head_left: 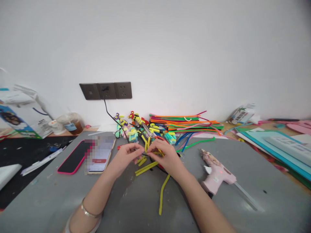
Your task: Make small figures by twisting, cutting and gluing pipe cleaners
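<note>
My left hand (125,157) and my right hand (165,157) meet at the middle of the grey mat (136,200), fingers pinched together on a short yellow pipe cleaner (146,146) that stands up between them. More yellow pipe cleaner pieces (145,167) lie under my hands, and one long yellow piece (163,194) lies closer to me. Small finished pipe cleaner figures (132,127) sit just beyond my hands.
A pink glue gun (217,174) lies to the right. Two phones (74,157) (100,155) lie to the left. A stack of coloured pipe cleaners (187,124) runs along the wall under a socket panel (107,90) with a black cable. Boxes, cups and coloured sheets (274,145) fill the edges.
</note>
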Motion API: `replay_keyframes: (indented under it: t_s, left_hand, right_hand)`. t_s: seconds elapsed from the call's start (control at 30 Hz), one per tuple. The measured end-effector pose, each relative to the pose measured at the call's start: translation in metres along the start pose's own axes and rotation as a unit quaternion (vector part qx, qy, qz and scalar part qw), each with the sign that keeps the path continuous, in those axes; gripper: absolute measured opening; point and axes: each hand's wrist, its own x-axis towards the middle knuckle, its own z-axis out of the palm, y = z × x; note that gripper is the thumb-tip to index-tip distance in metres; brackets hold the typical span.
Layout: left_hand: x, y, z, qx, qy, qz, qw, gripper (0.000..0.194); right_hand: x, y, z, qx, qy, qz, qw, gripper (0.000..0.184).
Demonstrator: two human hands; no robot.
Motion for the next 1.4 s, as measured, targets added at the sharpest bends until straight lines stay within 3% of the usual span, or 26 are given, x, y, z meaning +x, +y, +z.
replay_keyframes:
  t_s: [0.17,0.4,0.53,0.7,0.83,1.07,1.4]
  left_hand:
    - [-0.001,0.001,0.007,0.026,-0.019,0.016,0.999,0.044]
    - [-0.003,-0.001,0.011,-0.014,-0.013,0.005,1.000,0.041]
    - [-0.003,0.002,0.011,-0.097,0.044,0.019,0.994,0.040]
    - [-0.004,0.007,0.013,-0.173,0.088,0.030,0.981,0.039]
    - [-0.007,0.004,0.020,-0.135,0.046,0.024,0.990,0.040]
    - [-0.010,-0.001,0.022,0.001,0.022,0.063,0.998,0.029]
    - [-0.010,0.004,0.022,0.033,-0.015,0.054,0.998,0.031]
  right_hand:
    - [-0.003,-0.002,0.002,-0.047,-0.010,0.007,0.999,0.015]
    - [-0.004,-0.007,0.003,-0.020,-0.009,0.039,0.999,0.015]
    - [-0.003,-0.009,0.002,0.082,0.047,0.076,0.993,0.016]
    - [0.000,-0.008,0.000,0.244,0.100,0.140,0.954,0.030]
    - [0.001,-0.004,0.003,0.289,0.116,0.157,0.937,0.031]
    - [0.003,-0.008,0.000,0.281,0.101,0.154,0.942,0.030]
    - [0.003,-0.005,0.002,0.325,0.090,0.167,0.927,0.027]
